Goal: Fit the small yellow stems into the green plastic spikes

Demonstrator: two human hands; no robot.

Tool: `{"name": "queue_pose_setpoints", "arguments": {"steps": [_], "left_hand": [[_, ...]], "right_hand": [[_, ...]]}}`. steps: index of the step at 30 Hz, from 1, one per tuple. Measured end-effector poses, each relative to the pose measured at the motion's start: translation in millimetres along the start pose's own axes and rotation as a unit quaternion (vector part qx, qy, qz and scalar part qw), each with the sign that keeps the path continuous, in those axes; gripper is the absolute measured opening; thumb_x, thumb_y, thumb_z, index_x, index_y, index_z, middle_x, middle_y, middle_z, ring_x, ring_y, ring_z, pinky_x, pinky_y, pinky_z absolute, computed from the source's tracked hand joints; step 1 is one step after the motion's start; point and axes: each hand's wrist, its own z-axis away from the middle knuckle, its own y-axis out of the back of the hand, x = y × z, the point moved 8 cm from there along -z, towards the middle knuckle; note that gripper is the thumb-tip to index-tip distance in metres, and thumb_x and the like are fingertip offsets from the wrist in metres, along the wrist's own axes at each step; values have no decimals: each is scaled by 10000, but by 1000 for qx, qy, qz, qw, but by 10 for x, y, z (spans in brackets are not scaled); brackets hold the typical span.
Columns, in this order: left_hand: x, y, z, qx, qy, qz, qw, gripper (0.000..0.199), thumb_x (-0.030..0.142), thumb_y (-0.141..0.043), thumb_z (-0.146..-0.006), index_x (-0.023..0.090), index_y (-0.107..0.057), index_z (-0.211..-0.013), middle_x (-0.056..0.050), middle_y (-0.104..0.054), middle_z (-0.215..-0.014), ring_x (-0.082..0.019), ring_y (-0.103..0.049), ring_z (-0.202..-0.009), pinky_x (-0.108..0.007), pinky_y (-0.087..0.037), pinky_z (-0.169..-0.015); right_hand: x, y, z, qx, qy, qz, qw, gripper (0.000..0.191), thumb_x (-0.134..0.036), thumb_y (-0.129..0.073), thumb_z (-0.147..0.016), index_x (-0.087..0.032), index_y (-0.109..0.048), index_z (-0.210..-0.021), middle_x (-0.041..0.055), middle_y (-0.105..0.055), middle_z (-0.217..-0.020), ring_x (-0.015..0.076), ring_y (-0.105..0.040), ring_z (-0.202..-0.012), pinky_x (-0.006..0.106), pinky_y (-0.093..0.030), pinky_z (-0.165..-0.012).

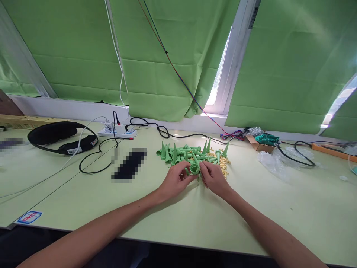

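A hollow green plastic cone (194,168) is held at the near edge of the pile, its round open end turned toward me. My left hand (178,178) curves around its left side, the thumb below and the fingers bent. On the other side, my right hand (214,176) has its thumb and fingers closed at the cone's right edge; the fingertips are partly hidden. Directly behind both hands lies a heap of similar green cones (174,153), some standing on their wide ends and others on their sides. Small yellow pieces (224,163) are scattered along the heap's right side.
On the left are a black headband-like device (64,137), a white power strip (117,131) with cables, and a blurred dark object (129,164). To the right, a small cardboard box (260,144) sits beside clear plastic bags (275,163). Green blinds (173,67) hang behind the table (251,208).
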Motion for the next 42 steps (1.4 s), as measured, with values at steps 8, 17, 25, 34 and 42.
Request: {"name": "queue_pose_setpoints", "arguments": {"steps": [8, 17, 25, 34, 42], "left_hand": [[-17, -3, -9, -1, 12, 1, 1000, 238, 413, -629, -853, 185, -564, -881, 13, -559, -773, -105, -505, -595, -231, -407, -535], [-137, -12, -15, 3, 100, 135, 986, 283, 446, -650, -830, 210, -496, -852, 71, -463, -609, -71, -399, -459, -193, -282, -425], [-238, -237, -3, -89, 200, 305, 927, 499, 621, -463, -900, 173, -520, -688, -3, -520, -535, -102, -471, -400, -221, -328, -349], [-262, -269, 9, -105, 206, 349, 908, 451, 608, -511, -892, 176, -527, -765, -1, -566, -562, -99, -491, -393, -209, -338, -337], [-214, -207, -11, -101, 161, 294, 937, 423, 582, -494, -914, 181, -522, -782, 43, -481, -514, -88, -465, -398, -203, -317, -362]], "right_hand": [[16, -10, 0, 7, 0, -10, 1000, 432, -437, -355, -993, -228, -312, -616, -59, -353, -446, 114, -358, -431, 268, -282, -488], [-20, 2, 19, 13, 0, -56, 998, 384, -452, -380, -998, -226, -377, -688, -56, -418, -526, 111, -391, -471, 259, -318, -506], [-13, -4, 30, 4, -4, -88, 996, 349, -465, -414, -985, -225, -435, -733, -54, -434, -542, 115, -416, -467, 256, -338, -494], [-16, -77, 22, -39, -6, -106, 994, 375, -482, -384, -990, -227, -398, -717, -58, -444, -546, 102, -406, -443, 242, -343, -475], [-26, -98, 18, -49, 1, -73, 996, 407, -481, -345, -1002, -231, -338, -682, -48, -444, -544, 111, -416, -471, 250, -341, -493]]}}
